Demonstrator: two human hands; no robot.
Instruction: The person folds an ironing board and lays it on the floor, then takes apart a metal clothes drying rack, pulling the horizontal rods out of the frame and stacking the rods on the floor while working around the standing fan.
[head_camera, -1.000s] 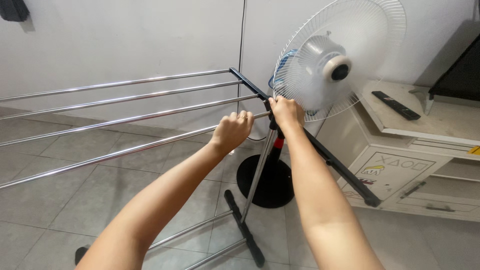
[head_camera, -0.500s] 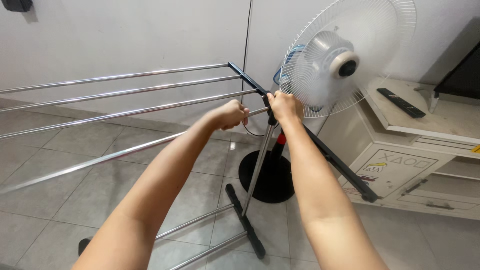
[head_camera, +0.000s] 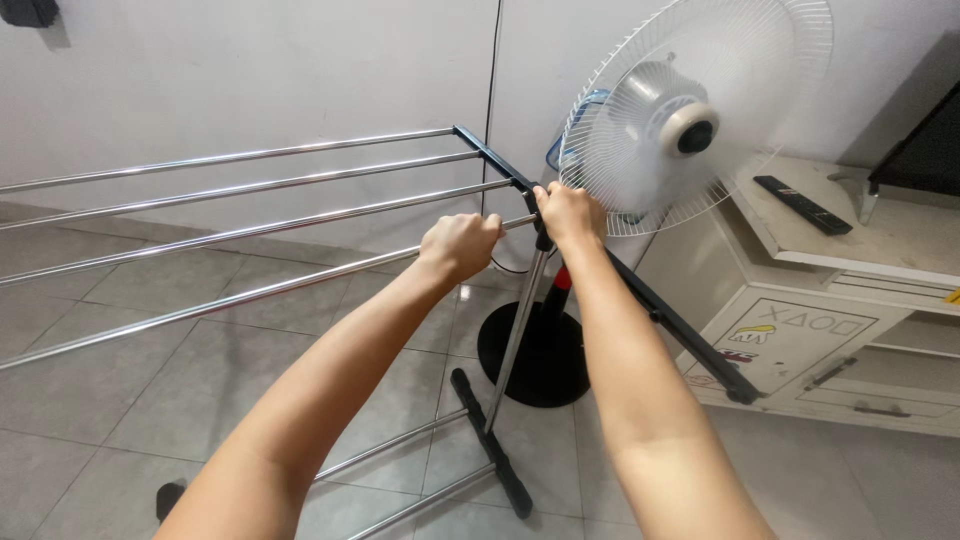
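- Straight ahead in the head view, a metal drying rack (head_camera: 300, 215) stood unfolded on the grey tiled floor (head_camera: 110, 400), its chrome rails running long from the left edge of the picture to a black end bar (head_camera: 500, 165) near the middle.
- Both arms reached forward to that end of the rack, so the rails' long axis lay off to the left of the hands, crosswise to the arms.
- The left hand (head_camera: 460, 245) was curled into a fist around the end of the nearest chrome rail (head_camera: 250, 295), fingers wrapped over it, knuckles up.
- The right hand (head_camera: 570, 212) was shut on the black end bar just where the upright steel leg (head_camera: 515, 335) met it; fingers were folded over the top, and the thumb could not be seen.
- The two hands sat near each other, apart, the right one slightly farther out and higher than the left.
- From the right hand a black sloping strut (head_camera: 680, 325) ran down and to the right toward the cabinet.
- Below, the leg dropped to a black foot bar (head_camera: 490, 445) on the floor, with two lower rails leading left from it.
- Just behind the right hand stood a white pedestal fan (head_camera: 690, 120) on a round black base (head_camera: 545, 355), its grille very near the knuckles; whether it touched them could not be told.
- To the right, a pale low cabinet (head_camera: 850, 330) carried a black remote control (head_camera: 802, 205) on its top.
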